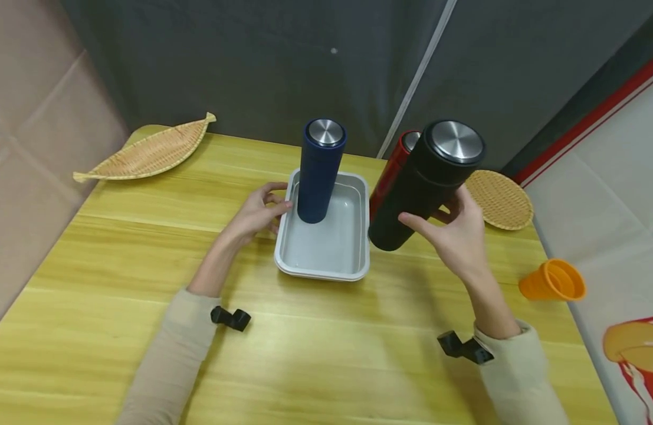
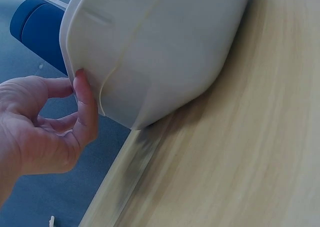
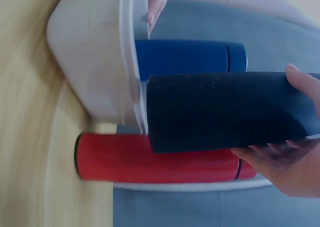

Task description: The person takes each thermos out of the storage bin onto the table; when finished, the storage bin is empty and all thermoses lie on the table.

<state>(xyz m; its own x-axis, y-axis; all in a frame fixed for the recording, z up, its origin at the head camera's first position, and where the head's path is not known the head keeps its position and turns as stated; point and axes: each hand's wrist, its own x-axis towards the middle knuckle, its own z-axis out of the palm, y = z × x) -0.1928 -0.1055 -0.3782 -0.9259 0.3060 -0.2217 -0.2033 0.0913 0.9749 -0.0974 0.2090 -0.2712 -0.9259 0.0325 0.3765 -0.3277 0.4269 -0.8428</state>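
My right hand (image 1: 459, 233) grips a black vacuum flask (image 1: 411, 198) with a silver lid, held tilted just right of the grey plastic bin (image 1: 326, 254). In the right wrist view the flask's base is close to the bin's rim. A blue flask (image 1: 318, 177) stands inside the bin towards its back left. My left hand (image 1: 262, 209) pinches the bin's left rim between thumb and fingers, as the left wrist view (image 2: 85, 102) shows. Behind the black flask, a red flask (image 3: 155, 159) stands upright on the table, right of the bin, partly hidden in the head view.
A leaf-shaped woven basket (image 1: 151, 153) lies at the table's back left. At the right are a round woven mat (image 1: 498, 200) and an orange cup (image 1: 551, 280) near the table's edge. A dark grey curtain (image 1: 252, 65) hangs behind the wooden table (image 1: 305, 354).
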